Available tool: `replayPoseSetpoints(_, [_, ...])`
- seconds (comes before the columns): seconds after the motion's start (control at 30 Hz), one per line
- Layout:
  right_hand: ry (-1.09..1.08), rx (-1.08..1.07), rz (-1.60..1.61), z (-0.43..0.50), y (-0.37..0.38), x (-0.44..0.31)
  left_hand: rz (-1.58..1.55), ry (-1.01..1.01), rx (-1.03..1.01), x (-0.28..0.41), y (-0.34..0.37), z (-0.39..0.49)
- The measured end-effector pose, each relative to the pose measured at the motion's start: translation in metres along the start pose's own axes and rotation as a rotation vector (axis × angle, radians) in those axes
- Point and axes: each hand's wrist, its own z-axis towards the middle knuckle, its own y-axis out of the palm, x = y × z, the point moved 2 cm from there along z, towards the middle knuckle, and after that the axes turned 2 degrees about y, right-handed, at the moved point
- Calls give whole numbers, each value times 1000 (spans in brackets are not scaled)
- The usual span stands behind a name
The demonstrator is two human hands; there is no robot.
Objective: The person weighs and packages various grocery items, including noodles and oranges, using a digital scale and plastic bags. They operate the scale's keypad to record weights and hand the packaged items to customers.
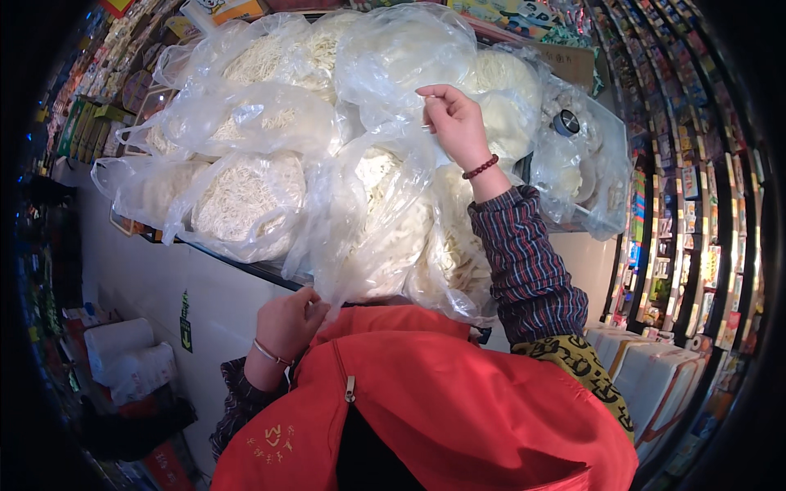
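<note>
A clear plastic bag [385,208] of pale, wide noodles lies before me, its loose film stretched between my hands. At its near-left edge, my left hand [287,324] pinches the film between thumb and fingers. My right hand [459,127] is at the far edge, finger and thumb closed on the plastic. Thin white noodles fill a bag [245,199] to the left. Close by on the right, another bag [460,251] holds broad noodle strips. A big, puffed-up bag [405,52] sits just beyond my right hand.
More noodle bags [264,58] cover the stand behind. A clear bin [605,144] draped with plastic stands right, with a round black-topped object [566,123] on it. Stocked shelves [688,184] line the right side. White foam boxes [660,374] and wrapped rolls [126,350] are on the floor.
</note>
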Motion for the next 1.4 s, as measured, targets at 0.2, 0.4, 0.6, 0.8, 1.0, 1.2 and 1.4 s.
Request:
replayPoseSetpoints(0.2, [-377,-191,-1356,-42,37,24,-268,2,415,-5,2,11])
replayPoseSetpoints(0.4, [284,-36,-1362,3,-2,58,-751,-28,369,-18,6,6])
replayPoseSetpoints(0.6, [-214,-194,-556,1,37,18,-1104,136,225,-2,20,12])
replayPoseSetpoints(0.8, [-525,124,-618,27,29,-1,-800,152,144,3,21,29])
replayPoseSetpoints(1.0, [-208,61,-1252,67,0,29,-842,201,287,18,13,43])
replayPoseSetpoints(1.2, [-892,-319,-490,33,75,10,-868,147,437,13,10,65])
replayPoseSetpoints(1.4, [-347,-1014,-317,-53,106,0,-1215,18,493,-25,3,87])
